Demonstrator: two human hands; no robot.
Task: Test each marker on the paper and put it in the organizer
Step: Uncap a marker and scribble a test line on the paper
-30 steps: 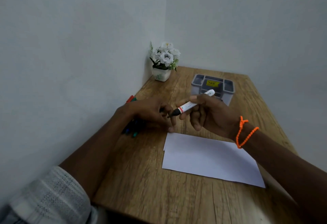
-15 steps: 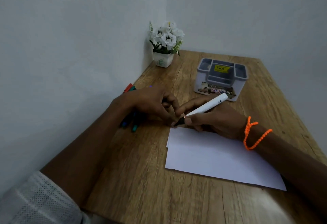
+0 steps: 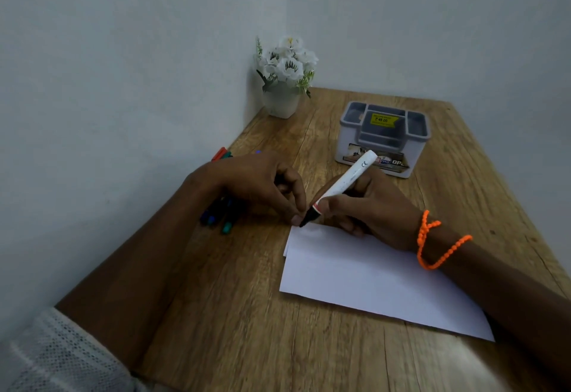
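Right hand [image 3: 367, 206] grips white, black-tipped marker [image 3: 343, 186] at paper [image 3: 370, 277]; left hand [image 3: 256, 184] curled, contents unclear.

Paper [image 3: 370, 277] is lying on the table [image 3: 234, 323] front and centre, the organizer [image 3: 383, 141] sitting behind it, the flower pot [image 3: 281, 102] standing in the far left corner, spare markers [image 3: 221, 218] lying left by the wall.

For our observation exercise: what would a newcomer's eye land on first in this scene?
First, the right hand holding a white marker, its tip at the far left corner of the paper mid-table. Next, the orange bracelet on that wrist. Then the grey organizer behind, and white flowers in the corner.
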